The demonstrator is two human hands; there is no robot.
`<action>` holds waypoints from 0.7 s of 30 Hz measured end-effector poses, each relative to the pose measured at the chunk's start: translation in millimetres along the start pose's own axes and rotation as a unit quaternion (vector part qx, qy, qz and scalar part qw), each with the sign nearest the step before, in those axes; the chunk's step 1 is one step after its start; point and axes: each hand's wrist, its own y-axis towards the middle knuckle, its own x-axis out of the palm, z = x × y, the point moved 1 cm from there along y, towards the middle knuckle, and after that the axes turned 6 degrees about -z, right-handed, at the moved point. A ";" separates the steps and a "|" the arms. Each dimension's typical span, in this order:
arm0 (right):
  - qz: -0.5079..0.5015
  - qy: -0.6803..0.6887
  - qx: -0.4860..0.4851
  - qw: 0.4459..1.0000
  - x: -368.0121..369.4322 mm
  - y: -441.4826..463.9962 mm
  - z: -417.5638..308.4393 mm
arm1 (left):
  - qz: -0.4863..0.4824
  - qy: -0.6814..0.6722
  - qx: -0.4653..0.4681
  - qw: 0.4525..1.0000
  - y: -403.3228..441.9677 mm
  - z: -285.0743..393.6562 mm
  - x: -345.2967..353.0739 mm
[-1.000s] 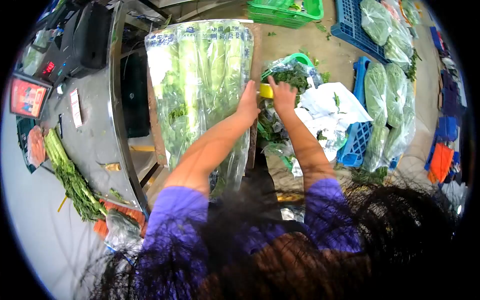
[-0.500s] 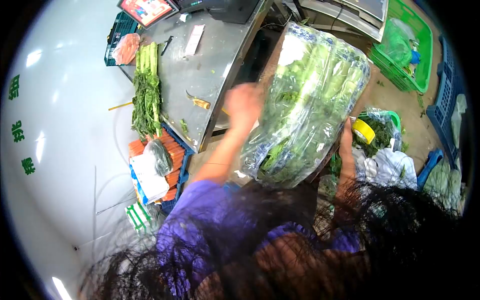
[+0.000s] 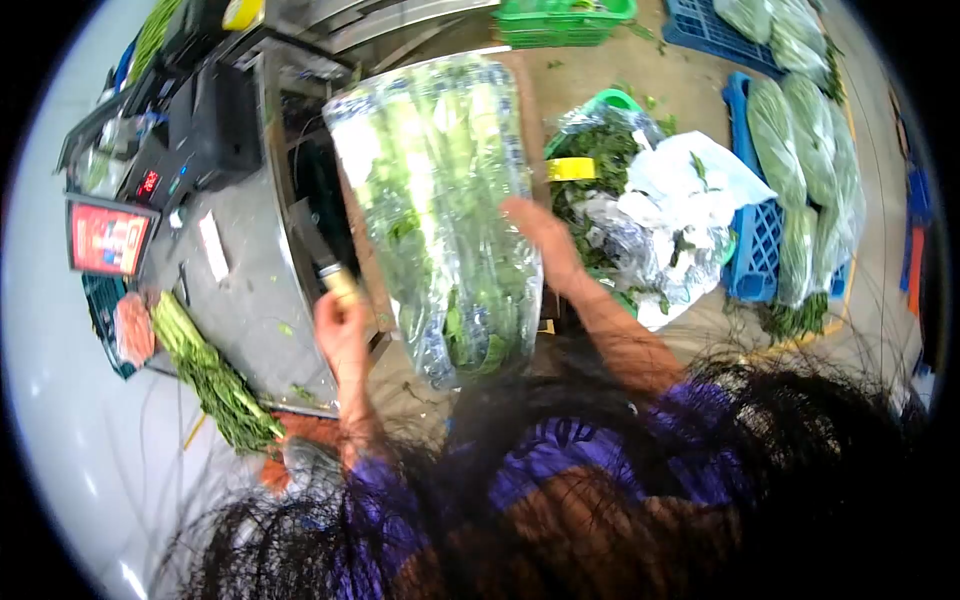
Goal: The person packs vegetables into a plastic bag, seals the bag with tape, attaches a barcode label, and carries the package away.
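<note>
A large clear bag of celery (image 3: 445, 200) with blue print lies on a brown board in front of me. My left hand (image 3: 342, 325) is closed on the wooden handle of a knife (image 3: 318, 242), whose blade points away from me, left of the bag. My right hand (image 3: 540, 235) is at the bag's right side, its fingertips at the plastic; blur hides whether they grip it. A roll of yellow tape (image 3: 571, 169) stands at the board's right edge, above a green basket of leafy greens (image 3: 612, 98).
At left is a metal table (image 3: 240, 318) with a loose celery bunch (image 3: 205, 370), a label strip (image 3: 213, 246) and a screen (image 3: 108, 238). On the right are a blue crate (image 3: 752, 250) with bagged greens (image 3: 800, 150), white plastic (image 3: 695, 175) and a green basket (image 3: 565, 28) farther off.
The view has swung back left. My left hand has taken up the knife that lay on the metal table. My right hand has moved from beside the tape to the bag's right side.
</note>
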 end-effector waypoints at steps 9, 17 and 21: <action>0.265 0.290 -0.083 0.916 -93.8 -28.6 16.6 | -0.569 0.212 0.196 0.770 49.3 126.2 302.3; 0.122 0.135 0.201 0.962 -116.9 -59.1 59.5 | -0.571 0.552 0.305 0.525 109.5 79.3 440.9; 0.117 0.160 0.139 0.970 -100.4 -56.1 93.8 | -0.628 0.576 0.277 0.443 110.8 73.1 460.8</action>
